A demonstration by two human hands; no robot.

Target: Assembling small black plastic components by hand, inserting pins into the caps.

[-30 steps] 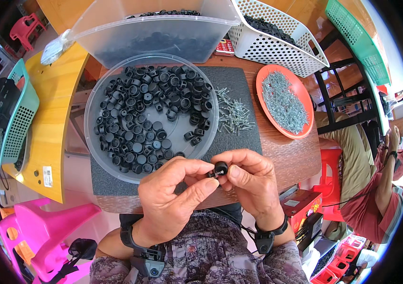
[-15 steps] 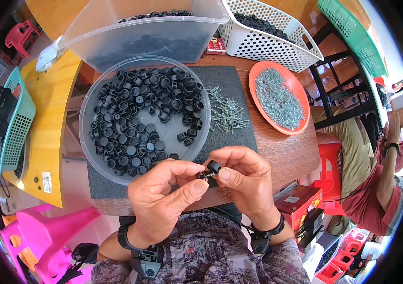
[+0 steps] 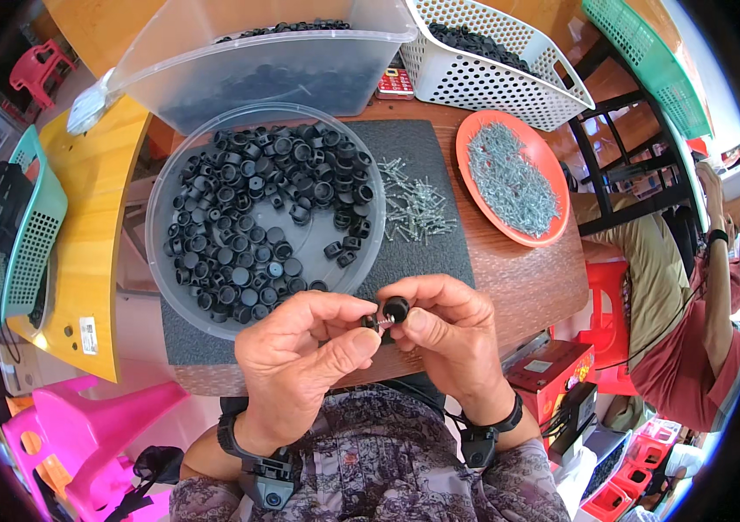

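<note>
In front of my chest both hands meet over the mat's near edge. My right hand (image 3: 450, 335) pinches a round black plastic cap (image 3: 396, 308) between thumb and fingers. A small black piece (image 3: 369, 322) is pinched by my left hand (image 3: 302, 352), mostly hidden by the fingertips. A thin silver screw (image 3: 384, 323) bridges the two black parts. Just beyond my hands stands a round translucent tub (image 3: 158, 261) holding many black caps. Right of the tub, a loose pile of screws (image 3: 418, 209) lies on the dark foam mat (image 3: 440, 261).
An orange-red plate (image 3: 467, 165) heaped with screws sits at the right. Behind are a translucent bin (image 3: 274, 65) and a white perforated basket (image 3: 492, 97), both with black parts. A pink stool (image 3: 100, 426) stands at left; a seated person (image 3: 679, 348) is at right.
The black cap in my right hand has turned so its round face shows more. My hands stay in nearly the same place. The person at right has shifted an arm.
</note>
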